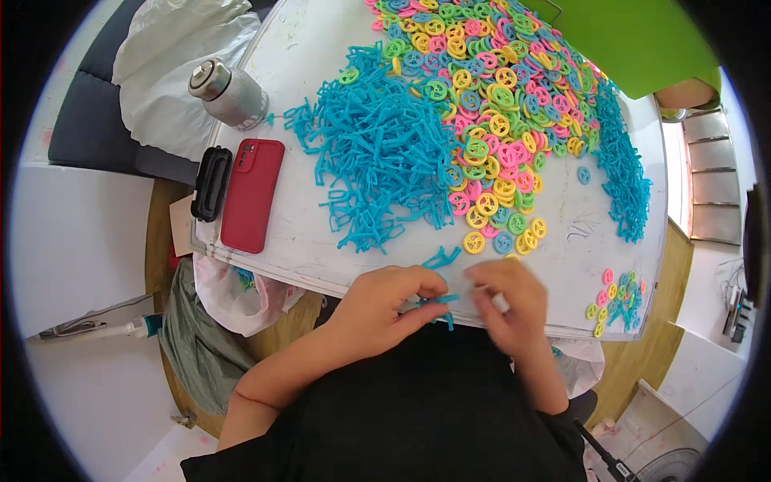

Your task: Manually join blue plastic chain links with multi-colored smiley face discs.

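White tabletop (313, 257) carries a big pile of blue plastic stick pieces (377, 153), a heap of yellow, pink, green and blue plastic wheel discs (490, 120), a red phone (252, 194) and a steel flask (229, 94). Both hands meet at the near edge. Left hand (385, 301) grip pinches a thin blue plastic piece (440, 300), long axis roughly left-right. Right hand (510, 301) fingers curled on something whitish, probably pinched; blurred.
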